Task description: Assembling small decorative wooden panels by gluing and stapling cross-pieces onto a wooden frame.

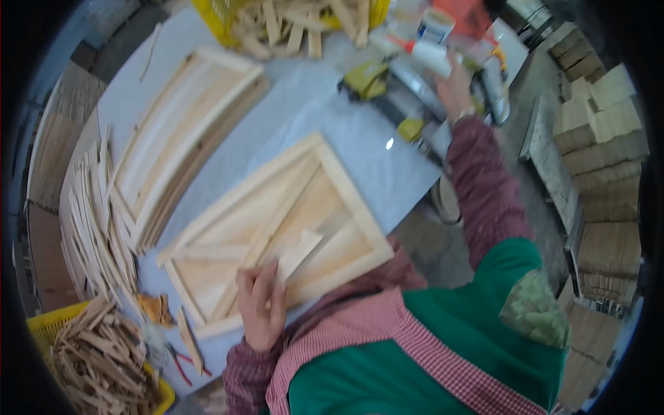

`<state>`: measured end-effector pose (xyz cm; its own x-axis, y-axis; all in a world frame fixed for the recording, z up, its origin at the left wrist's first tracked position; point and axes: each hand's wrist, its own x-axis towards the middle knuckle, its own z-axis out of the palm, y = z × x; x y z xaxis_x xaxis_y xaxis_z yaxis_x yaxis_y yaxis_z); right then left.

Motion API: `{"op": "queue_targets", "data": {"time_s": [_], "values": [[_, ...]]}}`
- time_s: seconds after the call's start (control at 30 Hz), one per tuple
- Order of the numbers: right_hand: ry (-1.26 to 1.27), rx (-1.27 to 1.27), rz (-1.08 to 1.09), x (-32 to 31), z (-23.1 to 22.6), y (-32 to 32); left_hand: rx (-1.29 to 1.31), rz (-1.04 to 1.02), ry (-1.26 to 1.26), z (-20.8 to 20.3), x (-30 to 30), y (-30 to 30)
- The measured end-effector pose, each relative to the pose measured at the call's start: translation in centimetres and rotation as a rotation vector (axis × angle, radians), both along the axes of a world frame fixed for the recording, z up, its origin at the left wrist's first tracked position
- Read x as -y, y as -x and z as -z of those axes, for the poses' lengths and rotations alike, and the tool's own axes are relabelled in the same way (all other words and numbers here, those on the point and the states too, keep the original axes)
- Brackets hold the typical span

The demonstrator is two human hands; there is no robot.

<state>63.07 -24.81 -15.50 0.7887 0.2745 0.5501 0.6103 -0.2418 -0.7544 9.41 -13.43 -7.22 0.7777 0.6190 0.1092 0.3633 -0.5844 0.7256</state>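
Left hand (261,308) — fingers pinched on a wood strip (299,256) over the wooden frame (318,202) on the worktop (297,104). Right hand (454,90) — fingers partly curled at a white bottle (430,57); blur hides whether they grip.

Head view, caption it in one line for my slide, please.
Left hand holding a wood strip over a braced wooden frame, right hand at a white bottle.

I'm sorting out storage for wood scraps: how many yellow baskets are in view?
2: one yellow basket at the picture's top edge, another basket at the lower left. Others may be hidden.
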Motion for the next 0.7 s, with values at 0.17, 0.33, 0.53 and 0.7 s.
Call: {"op": "queue_targets", "data": {"time_s": [0.17, 0.33, 0.53, 0.7], "values": [[-0.444, -0.524, 0.035, -2.5, -3.6, 0.0, -0.085, 0.103, -0.214, 1.3, -0.2, -1.2], [0.010, -0.051, 0.011, 0.7, -5.7, 6.8, -0.125, 0.189, -0.299, 1.7, 0.2, -3.3], [0.423, -0.358, -0.615, 3.3, -4.9, 23.9, -0.118, 0.269, -0.369, 2.8, 0.3, -3.7], [0.509, -0.399, -0.671, 3.9, -3.9, 28.0, -0.099, 0.305, -0.406, 3.2, -0.1, -4.1]]}}
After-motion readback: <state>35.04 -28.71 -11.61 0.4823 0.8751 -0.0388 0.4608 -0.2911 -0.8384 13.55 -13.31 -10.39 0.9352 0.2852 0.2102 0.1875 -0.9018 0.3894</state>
